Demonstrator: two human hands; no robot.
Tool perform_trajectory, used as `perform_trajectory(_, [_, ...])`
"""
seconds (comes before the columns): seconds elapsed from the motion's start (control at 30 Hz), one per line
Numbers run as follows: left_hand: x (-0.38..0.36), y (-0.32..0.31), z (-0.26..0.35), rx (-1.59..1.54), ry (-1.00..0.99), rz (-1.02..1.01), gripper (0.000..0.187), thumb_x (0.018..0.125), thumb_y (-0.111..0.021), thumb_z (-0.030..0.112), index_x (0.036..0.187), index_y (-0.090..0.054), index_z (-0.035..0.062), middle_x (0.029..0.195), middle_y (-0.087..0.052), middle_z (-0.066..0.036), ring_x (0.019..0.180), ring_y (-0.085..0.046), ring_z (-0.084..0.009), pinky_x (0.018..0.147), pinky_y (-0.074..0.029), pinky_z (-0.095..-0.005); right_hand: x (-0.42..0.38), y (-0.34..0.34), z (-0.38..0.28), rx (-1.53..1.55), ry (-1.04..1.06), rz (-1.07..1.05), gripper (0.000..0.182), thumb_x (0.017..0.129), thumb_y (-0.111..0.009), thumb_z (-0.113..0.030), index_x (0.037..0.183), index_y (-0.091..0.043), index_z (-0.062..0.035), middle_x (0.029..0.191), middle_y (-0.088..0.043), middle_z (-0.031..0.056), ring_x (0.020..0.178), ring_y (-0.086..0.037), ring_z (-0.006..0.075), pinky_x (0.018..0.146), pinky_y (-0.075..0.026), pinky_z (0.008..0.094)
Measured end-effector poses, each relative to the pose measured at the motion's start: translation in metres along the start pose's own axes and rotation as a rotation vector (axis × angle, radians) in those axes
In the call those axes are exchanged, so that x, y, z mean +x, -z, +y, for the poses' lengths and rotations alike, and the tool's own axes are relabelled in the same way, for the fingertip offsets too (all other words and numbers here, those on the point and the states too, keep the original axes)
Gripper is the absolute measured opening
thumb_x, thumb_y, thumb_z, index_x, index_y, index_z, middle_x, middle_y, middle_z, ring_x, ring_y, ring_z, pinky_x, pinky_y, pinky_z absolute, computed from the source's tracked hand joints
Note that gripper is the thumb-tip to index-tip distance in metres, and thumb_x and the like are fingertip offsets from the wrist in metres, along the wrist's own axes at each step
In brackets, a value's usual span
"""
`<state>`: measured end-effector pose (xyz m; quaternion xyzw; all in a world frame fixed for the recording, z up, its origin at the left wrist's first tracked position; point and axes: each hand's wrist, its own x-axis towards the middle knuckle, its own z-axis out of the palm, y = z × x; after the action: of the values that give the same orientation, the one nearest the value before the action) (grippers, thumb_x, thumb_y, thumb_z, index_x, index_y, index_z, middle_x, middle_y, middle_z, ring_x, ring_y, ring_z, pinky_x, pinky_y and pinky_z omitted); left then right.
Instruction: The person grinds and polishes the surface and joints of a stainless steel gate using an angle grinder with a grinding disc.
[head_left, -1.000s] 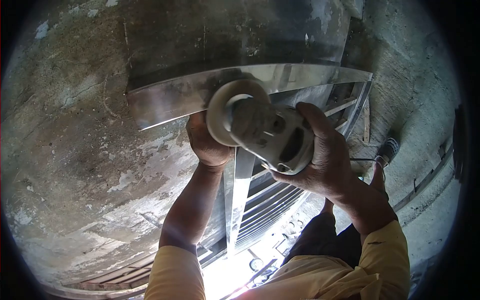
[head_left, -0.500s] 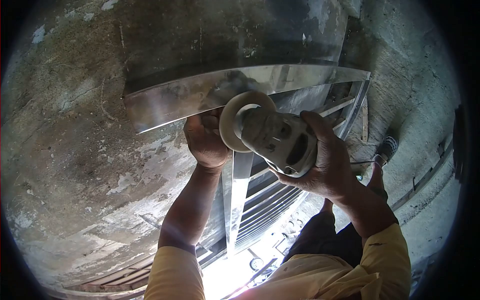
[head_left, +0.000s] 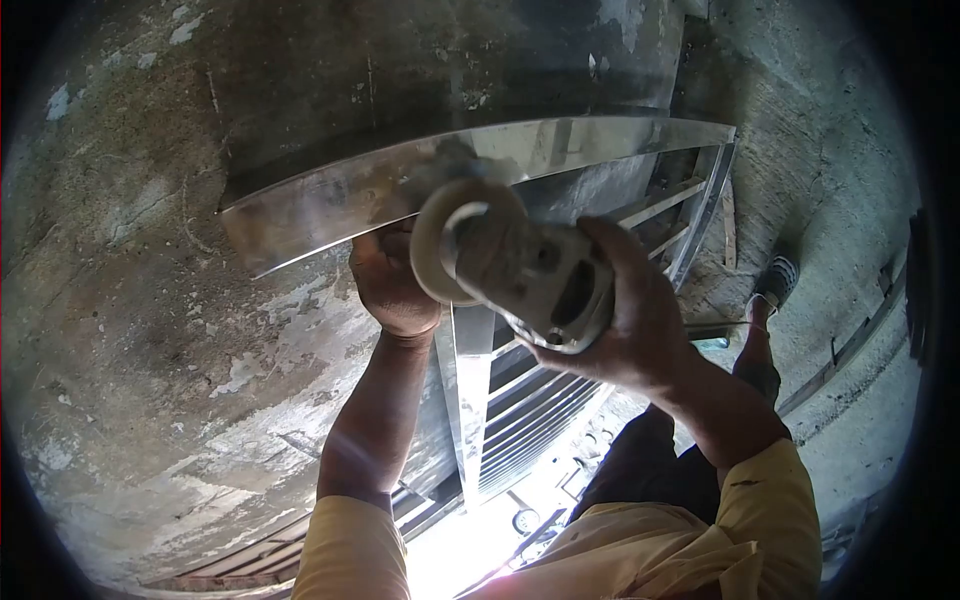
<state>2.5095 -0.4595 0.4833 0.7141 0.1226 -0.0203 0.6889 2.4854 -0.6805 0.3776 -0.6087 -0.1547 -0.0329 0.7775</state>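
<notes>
My right hand (head_left: 645,325) is wrapped round the body of an angle grinder (head_left: 545,275), thumb on the far side. On the grinder's front sits a pale round polishing wheel (head_left: 432,240), close against the face of a shiny metal rail (head_left: 330,205). This rail is the top of a barred metal frame (head_left: 470,375). My left hand (head_left: 395,285) is closed at the rail's lower edge, just left of the wheel. Its fingers curl under the metal and are partly hidden by the rail and the wheel. A blurred dark reflection shows on the rail above the wheel.
A stained concrete wall (head_left: 130,270) with peeling paint lies behind and left of the frame. Slats of the frame run down toward bright light at the bottom. At right, a sandaled foot (head_left: 775,282) stands on the rough floor (head_left: 840,300), beside a long metal bar (head_left: 835,365).
The grinder and both hands have shifted slightly left in view, and the rail appears a little farther left too. Both hands keep their hold.
</notes>
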Motion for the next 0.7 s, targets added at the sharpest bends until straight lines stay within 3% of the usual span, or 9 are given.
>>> perform_trajectory(0.13, [0.002,-0.011,0.003,0.179,0.035,0.220,0.055,0.102,-0.030,0.036,0.130,-0.052,-0.0060,0.121,-0.064,-0.024,0.107,-0.068,-0.0363,0.096,-0.057,-0.0483,0.006,0.005,0.001,-0.012,-0.063,-0.037,0.112,0.061,-0.097,-0.020,0.146,-0.027,-0.0021,0.120,-0.059,0.0229,0.101,-0.070,0.0353,0.082,-0.061,0.0407])
perform_trajectory(0.27, [0.003,-0.003,0.002,0.138,-0.002,0.039,0.052,0.103,-0.034,0.034,0.130,-0.052,-0.0069,0.122,-0.064,-0.024,0.106,-0.068,-0.0344,0.092,-0.059,-0.0461,-0.006,0.001,0.000,0.019,-0.076,-0.092,0.113,0.061,-0.098,-0.023,0.146,-0.027,-0.0039,0.119,-0.060,0.0220,0.099,-0.070,0.0343,0.083,-0.061,0.0413])
perform_trajectory(0.4, [-0.002,-0.007,0.000,0.083,-0.092,0.062,0.050,0.104,-0.037,0.033,0.132,-0.050,-0.0060,0.118,-0.067,-0.021,0.103,-0.070,-0.0294,0.085,-0.062,-0.0416,0.002,-0.001,0.002,0.031,-0.060,-0.014,0.114,0.059,-0.098,-0.024,0.145,-0.028,-0.0043,0.119,-0.061,0.0225,0.099,-0.070,0.0362,0.083,-0.061,0.0421])
perform_trajectory(0.5, [0.003,-0.001,0.000,0.054,-0.146,-0.063,0.050,0.105,-0.037,0.034,0.134,-0.048,-0.0051,0.114,-0.068,-0.019,0.100,-0.071,-0.0273,0.084,-0.062,-0.0403,-0.005,0.000,-0.001,-0.013,-0.018,-0.050,0.109,0.062,-0.097,-0.029,0.144,-0.030,-0.0014,0.115,-0.062,0.0218,0.096,-0.070,0.0358,0.078,-0.061,0.0417])
perform_trajectory(0.6, [0.002,0.001,-0.001,-0.106,-0.086,-0.100,0.049,0.107,-0.037,0.035,0.132,-0.050,-0.0055,0.110,-0.069,-0.018,0.096,-0.071,-0.0254,0.083,-0.061,-0.0368,-0.019,-0.007,-0.004,0.013,-0.053,-0.072,0.107,0.061,-0.097,-0.028,0.142,-0.033,-0.0007,0.114,-0.063,0.0211,0.096,-0.070,0.0351,0.078,-0.062,0.0406])
perform_trajectory(0.7, [-0.002,-0.015,0.004,-0.062,-0.010,0.055,0.046,0.108,-0.036,0.028,0.131,-0.052,-0.0085,0.106,-0.069,-0.020,0.094,-0.070,-0.0245,0.080,-0.060,-0.0332,-0.017,-0.008,0.002,0.047,-0.120,-0.065,0.110,0.057,-0.099,-0.022,0.142,-0.032,-0.0037,0.118,-0.063,0.0222,0.102,-0.070,0.0349,0.083,-0.061,0.0406])
